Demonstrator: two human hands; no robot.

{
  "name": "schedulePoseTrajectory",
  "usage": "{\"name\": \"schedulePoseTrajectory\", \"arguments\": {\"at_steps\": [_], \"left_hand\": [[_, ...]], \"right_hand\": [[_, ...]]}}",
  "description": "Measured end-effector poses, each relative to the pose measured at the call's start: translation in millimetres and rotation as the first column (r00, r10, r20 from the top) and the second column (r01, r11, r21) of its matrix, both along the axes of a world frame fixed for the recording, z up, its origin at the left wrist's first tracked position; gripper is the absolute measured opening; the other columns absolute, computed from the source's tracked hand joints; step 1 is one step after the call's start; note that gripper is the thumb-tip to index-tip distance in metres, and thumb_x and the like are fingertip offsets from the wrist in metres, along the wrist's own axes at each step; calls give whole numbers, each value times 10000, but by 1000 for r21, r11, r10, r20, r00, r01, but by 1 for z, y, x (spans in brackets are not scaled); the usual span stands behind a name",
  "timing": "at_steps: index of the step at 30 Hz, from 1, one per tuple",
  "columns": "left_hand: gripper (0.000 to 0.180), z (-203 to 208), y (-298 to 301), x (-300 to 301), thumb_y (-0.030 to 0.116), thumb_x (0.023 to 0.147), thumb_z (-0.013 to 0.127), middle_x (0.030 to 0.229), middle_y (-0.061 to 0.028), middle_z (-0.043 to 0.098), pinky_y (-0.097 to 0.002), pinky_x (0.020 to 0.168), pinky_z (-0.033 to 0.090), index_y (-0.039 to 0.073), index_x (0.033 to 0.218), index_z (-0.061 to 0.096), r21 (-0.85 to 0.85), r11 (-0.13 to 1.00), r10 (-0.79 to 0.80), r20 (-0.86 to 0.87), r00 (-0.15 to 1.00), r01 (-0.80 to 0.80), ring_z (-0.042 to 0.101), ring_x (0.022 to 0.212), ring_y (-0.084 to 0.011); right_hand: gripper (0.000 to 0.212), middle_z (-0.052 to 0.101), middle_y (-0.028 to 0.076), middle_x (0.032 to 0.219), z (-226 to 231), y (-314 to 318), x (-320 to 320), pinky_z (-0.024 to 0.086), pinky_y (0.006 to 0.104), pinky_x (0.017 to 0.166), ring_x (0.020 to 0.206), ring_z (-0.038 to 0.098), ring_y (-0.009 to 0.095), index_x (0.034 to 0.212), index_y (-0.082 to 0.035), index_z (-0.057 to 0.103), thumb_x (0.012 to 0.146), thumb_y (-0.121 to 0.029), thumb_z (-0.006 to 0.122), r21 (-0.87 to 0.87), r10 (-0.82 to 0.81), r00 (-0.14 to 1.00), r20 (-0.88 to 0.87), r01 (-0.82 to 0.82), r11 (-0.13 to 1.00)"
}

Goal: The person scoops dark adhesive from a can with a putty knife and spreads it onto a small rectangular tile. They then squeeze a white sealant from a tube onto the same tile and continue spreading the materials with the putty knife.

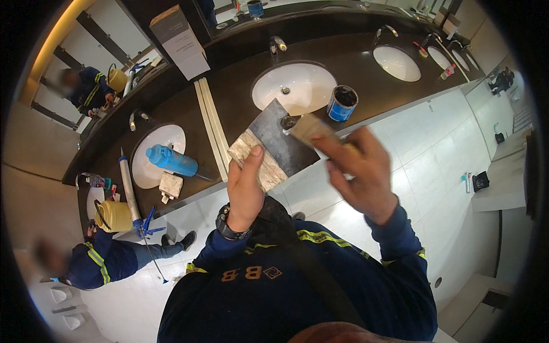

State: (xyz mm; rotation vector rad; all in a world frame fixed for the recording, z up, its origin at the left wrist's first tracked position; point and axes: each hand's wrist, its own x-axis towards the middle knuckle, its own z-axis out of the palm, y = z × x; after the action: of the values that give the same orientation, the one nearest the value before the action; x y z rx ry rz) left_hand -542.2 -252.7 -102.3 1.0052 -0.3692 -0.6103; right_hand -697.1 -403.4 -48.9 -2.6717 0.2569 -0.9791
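My left hand (246,191) is closed on a beige, streaked flat piece (264,164), thumb on top. A dark grey flat board (289,150) adjoins that piece; I cannot tell whether the two are joined. My right hand (363,171) grips a broad putty knife (311,128), blurred by motion. The putty knife's front edge is over the board, by a dark lump (289,121) that may be paste. Just beyond, an open blue can (343,104) with a dark-smeared inside stands on the counter edge, beside a white oval sink (264,86).
On the dark counter (240,63) lie two pale strips (210,120), a beige block (171,186) and a blue bottle (174,160) across another sink. A tall box (182,46) stands behind. Left are a caulking gun (130,194), a yellow bucket (114,216) and another person (108,260).
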Motion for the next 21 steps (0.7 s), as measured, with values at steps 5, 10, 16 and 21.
{"name": "schedulePoseTrajectory", "arguments": {"at_steps": [5,10,16,21], "left_hand": [[365,-1,0,0,228,991,585,1114,-67,622,-268,873,474,-14,1262,549,18,1000,11,82,997,-12,607,984,-134],[339,3,1,-2,251,993,595,1064,-54,619,-253,846,460,-8,1210,574,90,995,23,202,979,-42,580,948,-109],[267,-1,6,1,204,1014,558,1025,-39,619,-256,805,455,-26,1143,597,144,988,10,308,951,-57,539,901,-87],[278,-1,9,4,192,1012,551,1066,-65,631,-288,849,473,-28,1180,577,204,978,-6,180,984,-32,575,940,-113]], "right_hand": [[438,491,86,804,9,11,4,425,370,583,696,531,239,1172,-186,693,743,-116,743,25,6,999,-42,-5,1000],[398,490,79,794,2,17,14,428,368,573,680,537,237,1135,-151,703,743,-102,746,20,-14,1000,-27,14,1000],[369,481,76,780,6,18,16,434,374,573,669,535,237,1119,-145,710,753,-113,745,19,-6,999,-52,7,1000],[371,540,114,851,10,20,15,476,355,614,692,573,249,1149,-74,706,779,-47,686,26,34,992,-125,-31,999]]}}
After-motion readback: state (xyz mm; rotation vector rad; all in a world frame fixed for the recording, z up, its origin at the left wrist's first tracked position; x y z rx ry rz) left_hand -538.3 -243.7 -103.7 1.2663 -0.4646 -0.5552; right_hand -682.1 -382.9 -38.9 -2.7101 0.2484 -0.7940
